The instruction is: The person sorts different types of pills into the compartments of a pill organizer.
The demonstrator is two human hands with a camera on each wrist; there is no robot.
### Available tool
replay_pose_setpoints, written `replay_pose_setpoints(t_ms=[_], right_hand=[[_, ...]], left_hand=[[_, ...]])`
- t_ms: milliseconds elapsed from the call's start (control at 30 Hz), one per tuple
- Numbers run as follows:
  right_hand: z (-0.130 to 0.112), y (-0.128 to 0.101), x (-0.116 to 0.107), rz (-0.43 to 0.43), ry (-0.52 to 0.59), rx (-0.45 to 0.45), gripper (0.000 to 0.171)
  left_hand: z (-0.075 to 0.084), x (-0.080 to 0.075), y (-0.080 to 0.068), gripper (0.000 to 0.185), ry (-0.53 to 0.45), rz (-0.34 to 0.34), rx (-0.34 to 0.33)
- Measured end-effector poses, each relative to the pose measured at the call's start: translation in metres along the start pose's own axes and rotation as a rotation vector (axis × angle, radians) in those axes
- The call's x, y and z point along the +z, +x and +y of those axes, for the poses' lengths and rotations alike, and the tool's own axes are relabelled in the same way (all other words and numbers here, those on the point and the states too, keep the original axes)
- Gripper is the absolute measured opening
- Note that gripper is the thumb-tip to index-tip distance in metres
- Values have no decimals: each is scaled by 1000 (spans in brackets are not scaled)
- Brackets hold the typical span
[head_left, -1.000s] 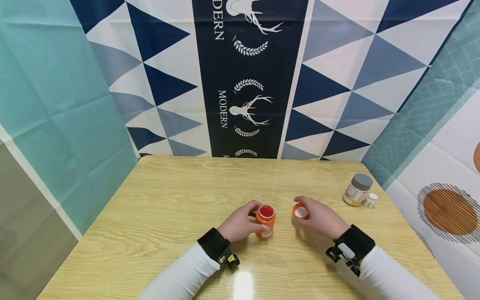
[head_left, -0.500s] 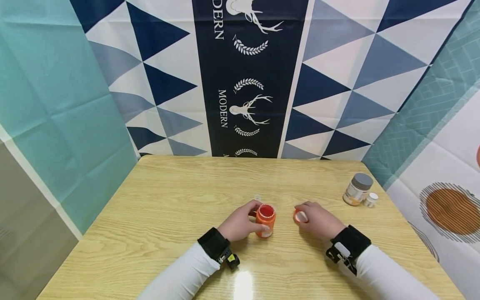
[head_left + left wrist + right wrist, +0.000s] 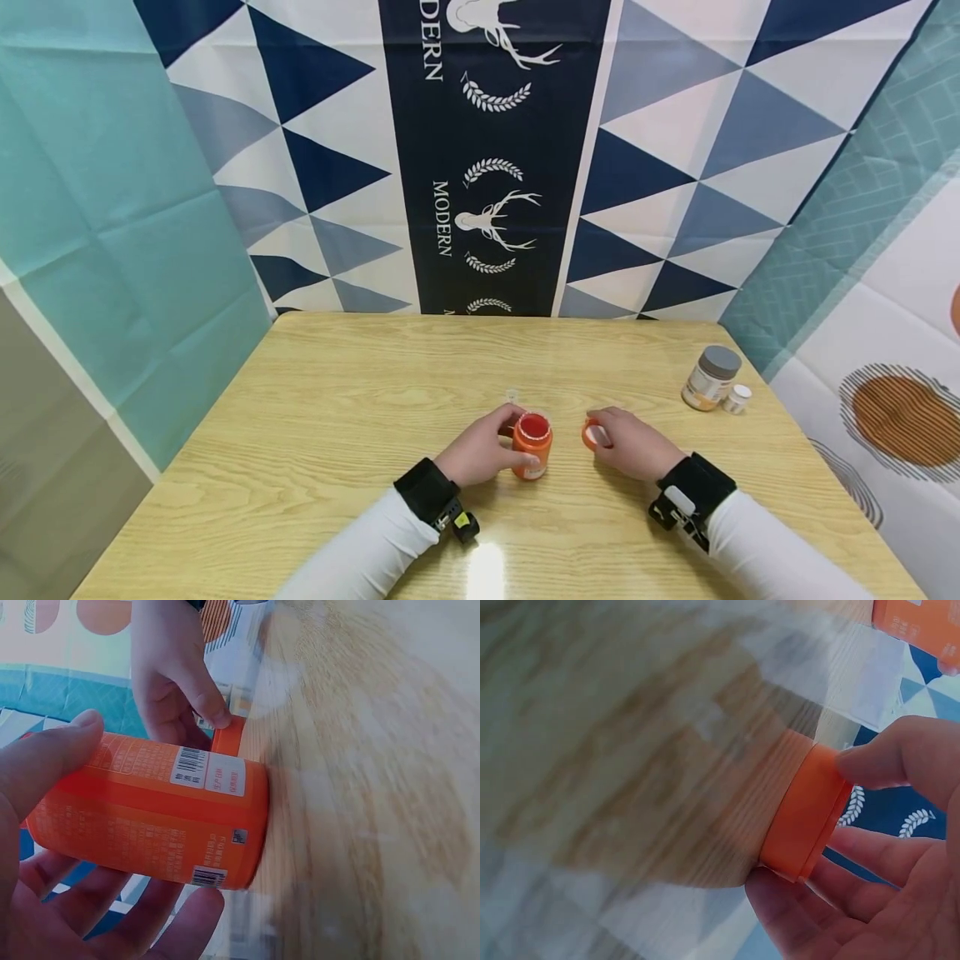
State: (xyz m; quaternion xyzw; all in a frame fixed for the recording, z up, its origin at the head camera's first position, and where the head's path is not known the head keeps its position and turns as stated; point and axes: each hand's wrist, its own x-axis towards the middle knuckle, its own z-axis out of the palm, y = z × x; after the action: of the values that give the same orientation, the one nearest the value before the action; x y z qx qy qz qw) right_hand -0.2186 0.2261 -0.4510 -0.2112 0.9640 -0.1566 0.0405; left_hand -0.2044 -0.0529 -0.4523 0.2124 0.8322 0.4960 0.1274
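Orange bottle stands uncapped at 6 o'clock on the surface, your left hand wrapped round it. Orange cap sits at its 3 o'clock, touching the surface, pinched by your right hand fingers.

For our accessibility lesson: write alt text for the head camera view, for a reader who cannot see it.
A person's left hand holds an open orange bottle upright on a wooden table, while the right hand holds its orange cap on the table just beside it. A grey-lidded jar and a small white-capped bottle stand at the table's far right, before patterned cloth backdrops.
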Motion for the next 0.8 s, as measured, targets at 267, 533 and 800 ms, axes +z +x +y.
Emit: replay_pose_setpoints(t_ms=[267,533,800], right_hand=[[1,-3,1,48,28,1,65],[-4,0,0,178,108,-20,63],[-30,13,-9,159,92,-84,44]], left_hand=[[-6,8,1,67,24,-20,-9],[2,-4,-7,63,15,50,-7],[3,-28,-8,64,100,125,46]])
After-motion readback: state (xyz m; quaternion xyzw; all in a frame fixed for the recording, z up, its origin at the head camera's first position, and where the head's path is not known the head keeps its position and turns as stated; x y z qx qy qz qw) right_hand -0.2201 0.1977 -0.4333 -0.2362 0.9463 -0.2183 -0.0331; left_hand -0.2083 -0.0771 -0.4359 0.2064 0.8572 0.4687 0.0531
